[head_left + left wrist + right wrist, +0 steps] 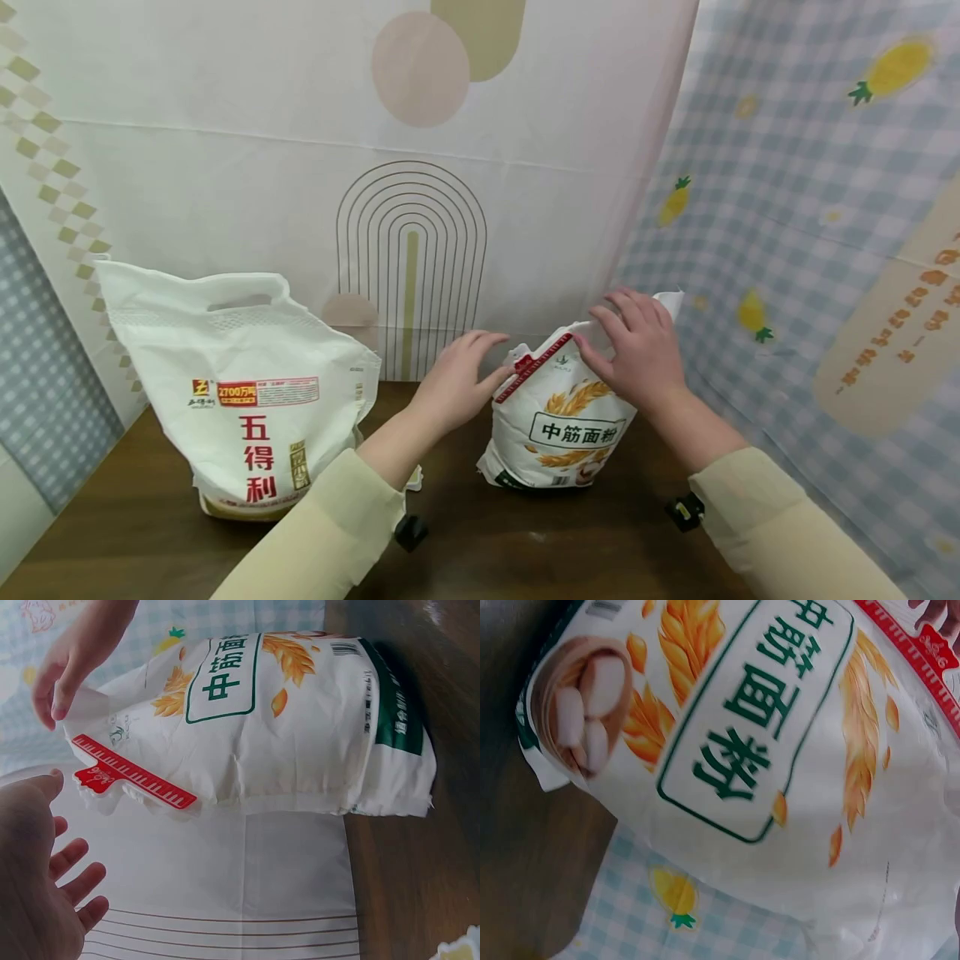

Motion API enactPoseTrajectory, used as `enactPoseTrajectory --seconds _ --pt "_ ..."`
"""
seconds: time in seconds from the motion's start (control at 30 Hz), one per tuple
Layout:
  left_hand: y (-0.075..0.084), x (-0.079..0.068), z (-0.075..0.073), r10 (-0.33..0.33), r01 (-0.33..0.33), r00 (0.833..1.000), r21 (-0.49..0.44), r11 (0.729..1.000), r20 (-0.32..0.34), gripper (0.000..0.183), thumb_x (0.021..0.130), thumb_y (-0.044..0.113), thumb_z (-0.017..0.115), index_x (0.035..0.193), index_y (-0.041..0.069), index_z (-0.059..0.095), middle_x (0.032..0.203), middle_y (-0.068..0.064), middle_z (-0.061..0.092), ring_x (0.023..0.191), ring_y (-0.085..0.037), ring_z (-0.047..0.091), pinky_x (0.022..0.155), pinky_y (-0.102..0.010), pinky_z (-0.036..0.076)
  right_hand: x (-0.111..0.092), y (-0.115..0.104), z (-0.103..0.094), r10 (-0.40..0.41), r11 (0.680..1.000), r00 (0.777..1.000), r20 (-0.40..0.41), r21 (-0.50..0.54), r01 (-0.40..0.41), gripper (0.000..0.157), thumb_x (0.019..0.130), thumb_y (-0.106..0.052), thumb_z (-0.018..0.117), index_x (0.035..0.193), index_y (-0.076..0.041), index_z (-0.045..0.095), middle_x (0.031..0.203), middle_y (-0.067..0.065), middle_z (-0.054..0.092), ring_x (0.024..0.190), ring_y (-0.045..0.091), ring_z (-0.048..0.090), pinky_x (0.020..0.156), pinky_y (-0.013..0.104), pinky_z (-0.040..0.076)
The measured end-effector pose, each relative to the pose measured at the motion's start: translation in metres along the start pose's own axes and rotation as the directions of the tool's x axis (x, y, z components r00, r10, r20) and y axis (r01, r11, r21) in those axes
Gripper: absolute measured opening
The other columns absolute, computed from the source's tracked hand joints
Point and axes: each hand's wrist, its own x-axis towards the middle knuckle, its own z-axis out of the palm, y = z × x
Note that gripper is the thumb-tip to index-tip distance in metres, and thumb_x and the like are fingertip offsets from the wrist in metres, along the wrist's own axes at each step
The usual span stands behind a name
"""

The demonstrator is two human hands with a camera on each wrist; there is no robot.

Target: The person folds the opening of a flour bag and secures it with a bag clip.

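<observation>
A white flour bag with a green-framed label stands on the table, its top folded at a slant. A red bag clip runs along its upper left edge. My left hand is spread beside the clip, thumb and fingers apart with nothing between them; a gap shows in the left wrist view. My right hand is at the bag's upper right, thumb over the front and bent fingers spread above the top edge. In the right wrist view the bag covers most of my right hand's surroundings.
At the left a larger white bag with a cut-out handle and red lettering stands on the brown table. A small white-and-yellow piece lies partly behind my left forearm. Curtains hang close behind and at the right.
</observation>
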Motion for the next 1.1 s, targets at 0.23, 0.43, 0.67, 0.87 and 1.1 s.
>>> enactPoseTrajectory --seconds 0.23,0.43,0.67,0.87,1.1 --pt "-0.001 -0.026 -0.012 0.024 -0.021 0.999 0.072 0.997 -0.036 0.049 0.091 0.048 0.051 0.134 0.024 0.046 0.133 0.003 0.046 0.126 -0.018 0.039 0.106 -0.04 0.03 -0.016 -0.018 0.002 0.005 0.997 0.994 -0.113 0.078 0.004 0.049 0.083 -0.044 0.052 0.112 -0.005 0.058 0.128 0.018 0.049 0.125 0.036 0.039 0.102 0.054 0.028" --pt "0.001 -0.05 -0.023 0.049 -0.045 0.998 0.074 0.996 -0.04 0.047 0.091 0.046 0.052 0.132 0.025 0.048 0.131 0.004 0.048 0.125 -0.016 0.041 0.105 -0.038 0.031 -0.032 -0.043 0.005 0.006 0.989 0.988 -0.156 0.145 0.017 0.051 0.084 -0.047 0.051 0.114 -0.006 0.057 0.127 0.018 0.05 0.123 0.038 0.04 0.103 0.052 0.027" --pt "0.0 -0.083 -0.037 0.063 -0.058 0.996 0.083 0.995 -0.064 0.046 0.091 0.05 0.048 0.13 0.026 0.05 0.127 0.007 0.05 0.122 -0.012 0.043 0.102 -0.034 0.035 -0.058 -0.079 0.012 0.012 0.977 0.994 -0.112 0.214 0.012 0.051 0.086 -0.049 0.049 0.112 -0.006 0.057 0.126 0.017 0.05 0.122 0.036 0.042 0.098 0.05 0.031" --pt "-0.003 -0.111 -0.05 0.071 -0.062 0.994 0.1 0.993 -0.083 0.049 0.091 0.054 0.044 0.13 0.025 0.05 0.125 0.007 0.052 0.119 -0.011 0.045 0.101 -0.036 0.037 -0.081 -0.105 0.02 0.048 0.965 0.999 0.001 0.257 -0.047 0.053 0.087 -0.054 0.046 0.112 -0.009 0.059 0.126 0.012 0.052 0.119 0.031 0.045 0.094 0.048 0.034" --pt "-0.01 -0.136 -0.068 0.026 -0.012 0.992 0.12 0.993 -0.121 0.046 0.089 0.052 0.05 0.129 0.03 0.05 0.124 0.012 0.051 0.119 -0.007 0.045 0.101 -0.033 0.037 -0.095 -0.126 0.029 0.043 0.953 0.999 0.028 0.3 -0.049 0.051 0.086 -0.053 0.048 0.114 -0.011 0.06 0.124 0.008 0.054 0.116 0.029 0.047 0.093 0.045 0.035"
